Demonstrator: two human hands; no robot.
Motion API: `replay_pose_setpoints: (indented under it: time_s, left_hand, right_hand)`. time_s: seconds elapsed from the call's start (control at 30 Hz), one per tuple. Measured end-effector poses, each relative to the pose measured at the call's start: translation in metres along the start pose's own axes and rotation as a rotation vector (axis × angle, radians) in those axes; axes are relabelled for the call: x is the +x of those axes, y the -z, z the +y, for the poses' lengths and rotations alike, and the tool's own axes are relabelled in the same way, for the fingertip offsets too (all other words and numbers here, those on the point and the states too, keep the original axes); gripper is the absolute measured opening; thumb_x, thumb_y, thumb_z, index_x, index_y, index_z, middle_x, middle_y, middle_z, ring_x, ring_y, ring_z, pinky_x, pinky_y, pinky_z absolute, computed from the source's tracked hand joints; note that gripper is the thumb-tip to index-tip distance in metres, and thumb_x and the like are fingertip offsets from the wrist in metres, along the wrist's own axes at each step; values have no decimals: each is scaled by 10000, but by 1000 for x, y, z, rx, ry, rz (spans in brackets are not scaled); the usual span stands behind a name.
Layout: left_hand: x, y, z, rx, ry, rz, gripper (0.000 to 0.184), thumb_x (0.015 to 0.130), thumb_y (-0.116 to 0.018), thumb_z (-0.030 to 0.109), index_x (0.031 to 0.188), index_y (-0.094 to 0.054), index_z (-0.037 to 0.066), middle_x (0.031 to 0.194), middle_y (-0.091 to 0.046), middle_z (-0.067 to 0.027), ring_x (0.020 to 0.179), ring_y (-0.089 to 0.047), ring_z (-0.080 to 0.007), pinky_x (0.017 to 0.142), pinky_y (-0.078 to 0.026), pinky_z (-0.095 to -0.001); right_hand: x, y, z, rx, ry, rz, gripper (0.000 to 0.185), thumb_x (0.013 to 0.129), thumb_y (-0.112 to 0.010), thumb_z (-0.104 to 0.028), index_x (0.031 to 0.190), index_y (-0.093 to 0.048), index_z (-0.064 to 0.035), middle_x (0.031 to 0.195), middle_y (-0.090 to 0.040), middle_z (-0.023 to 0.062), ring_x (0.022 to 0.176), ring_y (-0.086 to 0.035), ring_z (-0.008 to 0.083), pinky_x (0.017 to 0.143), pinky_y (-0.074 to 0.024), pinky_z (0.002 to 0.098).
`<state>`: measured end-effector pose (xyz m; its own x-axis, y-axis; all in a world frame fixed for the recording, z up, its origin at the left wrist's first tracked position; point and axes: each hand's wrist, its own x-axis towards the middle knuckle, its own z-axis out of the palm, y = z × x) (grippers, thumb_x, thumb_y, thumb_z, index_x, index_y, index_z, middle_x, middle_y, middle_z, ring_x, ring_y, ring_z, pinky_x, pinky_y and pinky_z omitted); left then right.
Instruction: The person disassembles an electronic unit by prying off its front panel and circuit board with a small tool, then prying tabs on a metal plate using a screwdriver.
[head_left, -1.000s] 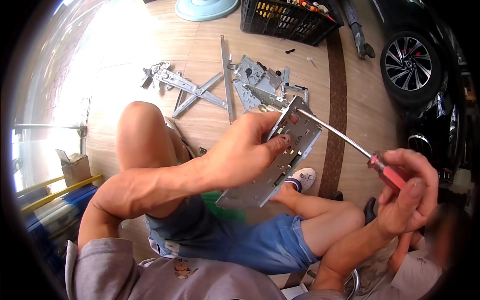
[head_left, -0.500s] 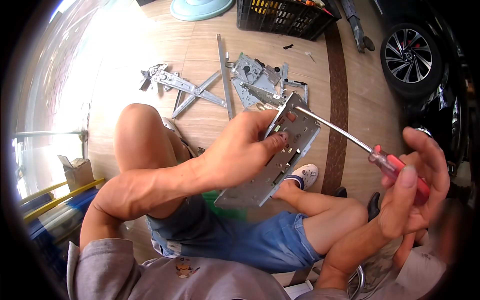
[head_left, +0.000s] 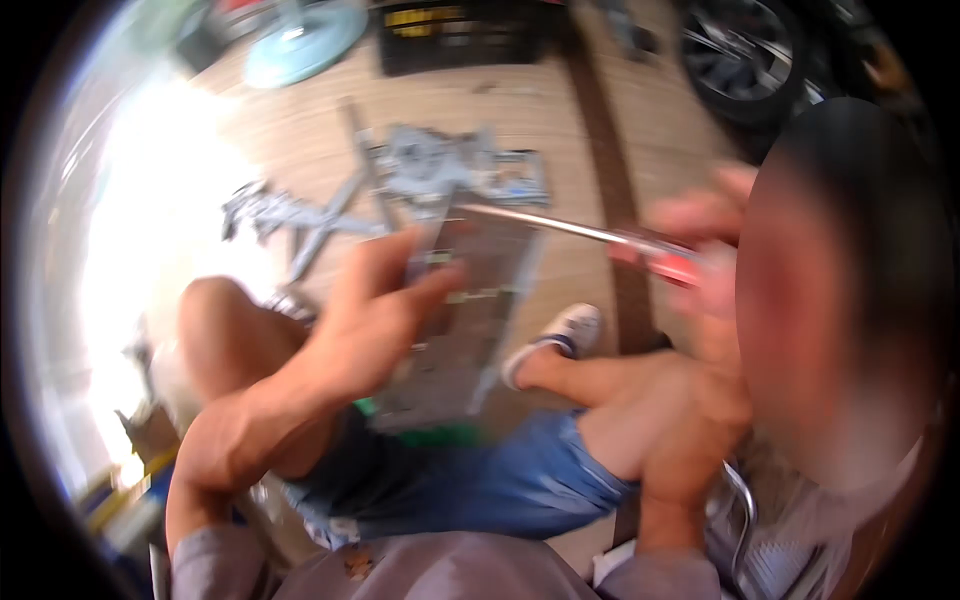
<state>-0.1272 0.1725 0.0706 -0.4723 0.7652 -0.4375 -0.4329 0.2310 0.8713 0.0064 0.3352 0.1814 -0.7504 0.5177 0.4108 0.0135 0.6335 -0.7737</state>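
Note:
My left hand (head_left: 375, 315) is closed on a flat grey metal plate (head_left: 455, 335) with cutouts, holding it tilted above my lap. My right hand (head_left: 715, 255) grips the red handle of a screwdriver (head_left: 560, 225). The screwdriver's tip meets the plate near its upper corner; blur hides whether it sits in a screw. Beyond the plate, flat metal parts (head_left: 425, 165) lie on the floor, with a crossed-arm metal mechanism (head_left: 325, 220) to their left.
Another person's head (head_left: 840, 290) is close on the right, partly in front of my right arm. A black crate (head_left: 460, 45) and a light blue round base (head_left: 305, 50) stand at the back. A car wheel (head_left: 745, 60) is at the upper right.
The view has swung and blurred, so the floor things appear shifted left. The other person's head has come into view on the right. Plate and screwdriver remain in my hands.

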Motion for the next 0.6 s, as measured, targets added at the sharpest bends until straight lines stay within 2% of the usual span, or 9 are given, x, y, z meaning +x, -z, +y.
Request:
replay_pose_setpoints:
  time_s: [0.1, 0.13, 0.2, 0.33, 0.47, 0.6]
  left_hand:
    - [-6, 7, -12, 52, 21, 117, 354, 1002, -611, 174, 1332, -656, 53, 883, -660, 9, 659, -542, -73, 569, -400, -238]
    - [-15, 8, -3, 1, 40, 167, 351, 1009, -585, 185, 1325, -657, 49, 869, -667, 18, 656, -549, -64, 562, -395, -228]
    - [-26, 16, -3, -28, -50, 237, 311, 1034, -579, 223, 1263, -672, 35, 847, -673, 22, 637, -549, -53, 551, -391, -212]
    - [-29, 43, -16, -24, -33, 198, 262, 1047, -597, 255, 1152, -692, 35, 833, -681, 17, 654, -576, -43, 566, -429, -203]
    - [-33, 38, -20, -31, -12, 162, 235, 1054, -597, 254, 1089, -688, 40, 826, -676, 20, 645, -566, -35, 572, -436, -198]
    - [-31, 9, -13, -85, -36, 364, 303, 1071, -567, 263, 1154, -637, -19, 951, -726, -53, 731, -667, -101, 635, -522, -226]
  right_hand:
    - [19, -23, 25, 39, 513, 93, 280, 868, -687, -14, 1139, -622, 7, 889, -668, 148, 653, -657, 223, 576, -539, 356]
    - [17, -27, 26, 48, 570, 92, 253, 851, -682, 9, 1099, -631, 0, 836, -661, 136, 610, -644, 225, 538, -522, 360]
    - [12, -45, 22, 154, 584, 104, 217, 839, -660, 31, 1052, -631, 3, 784, -651, 138, 564, -629, 250, 503, -507, 375]
    - [7, -50, 17, 222, 515, 73, 207, 840, -703, -34, 1031, -634, 7, 779, -646, 148, 600, -662, 315, 528, -531, 403]
    - [-5, -54, 16, 171, 543, 78, 238, 810, -752, -87, 996, -637, 8, 746, -640, 131, 631, -687, 329, 543, -553, 407]
    - [-6, -51, 16, 136, 554, 84, 240, 774, -752, -71, 969, -635, 7, 704, -632, 128, 621, -683, 321, 524, -548, 405]
